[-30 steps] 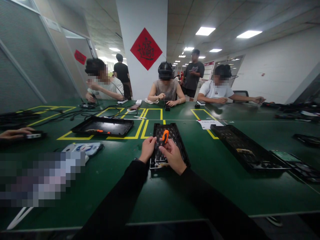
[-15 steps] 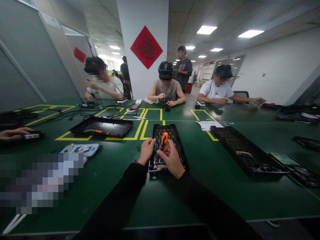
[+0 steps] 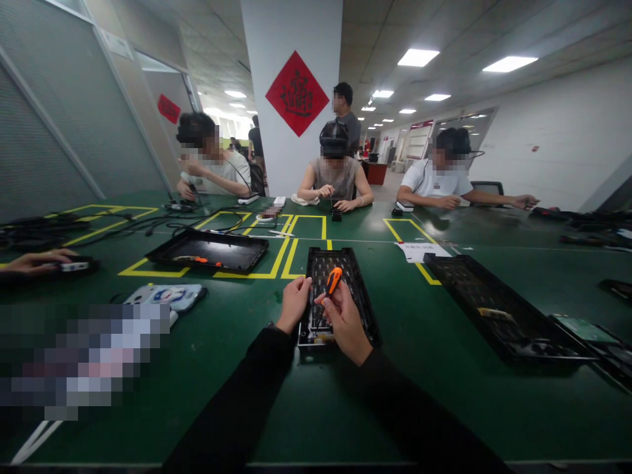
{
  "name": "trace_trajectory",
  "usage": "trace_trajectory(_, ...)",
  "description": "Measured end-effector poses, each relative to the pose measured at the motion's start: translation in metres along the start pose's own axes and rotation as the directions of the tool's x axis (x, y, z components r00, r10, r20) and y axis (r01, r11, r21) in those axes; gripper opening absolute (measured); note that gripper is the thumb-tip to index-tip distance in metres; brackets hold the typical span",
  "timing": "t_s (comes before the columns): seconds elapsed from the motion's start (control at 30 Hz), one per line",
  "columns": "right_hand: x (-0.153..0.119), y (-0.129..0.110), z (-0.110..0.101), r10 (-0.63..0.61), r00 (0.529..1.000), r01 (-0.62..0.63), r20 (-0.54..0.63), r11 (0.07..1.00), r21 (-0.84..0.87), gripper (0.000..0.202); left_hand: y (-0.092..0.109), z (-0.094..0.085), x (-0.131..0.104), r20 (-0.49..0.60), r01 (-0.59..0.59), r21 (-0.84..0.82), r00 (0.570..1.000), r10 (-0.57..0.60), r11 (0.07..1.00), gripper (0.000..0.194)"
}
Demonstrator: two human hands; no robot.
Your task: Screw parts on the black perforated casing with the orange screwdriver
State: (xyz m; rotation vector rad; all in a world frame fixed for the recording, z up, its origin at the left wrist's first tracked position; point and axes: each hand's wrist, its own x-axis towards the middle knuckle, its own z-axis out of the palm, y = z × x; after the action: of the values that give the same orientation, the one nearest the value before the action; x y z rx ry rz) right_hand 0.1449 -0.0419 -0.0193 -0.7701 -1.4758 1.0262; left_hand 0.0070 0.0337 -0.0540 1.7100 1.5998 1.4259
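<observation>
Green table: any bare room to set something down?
Between the light blue item and left sleeve, and between the right sleeve and long tray. Crowded: the cables at far left, and the central tray, with the right hand and orange tool above.

Wearer's clothing, lower half of frame: long sleeves, both black. Left sleeve [image 3: 237,392], lower centre-left, plain dark cloth, reaching the wrist; broad toward the bottom edge, narrower at the cuff. Right sleeve [image 3: 419,405], lower centre-right, same black, same long cut, running into deep shadow at the bottom; weave and seams too dark to read. Left hand [image 3: 295,305] and right hand [image 3: 348,326], middle of frame, both bare, ungloved, fingers uncovered beyond the cuffs
</observation>
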Motion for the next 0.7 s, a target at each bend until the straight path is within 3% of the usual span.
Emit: trace_trajectory(0.7,-0.0006,-0.0036,0.0000,0.005,0.999,-0.006,0.037,1.000,0.020,0.036,-0.0003,0.0020,0.0027,-0.010,-0.001,0.024,1.000,0.001,1.000,0.037)
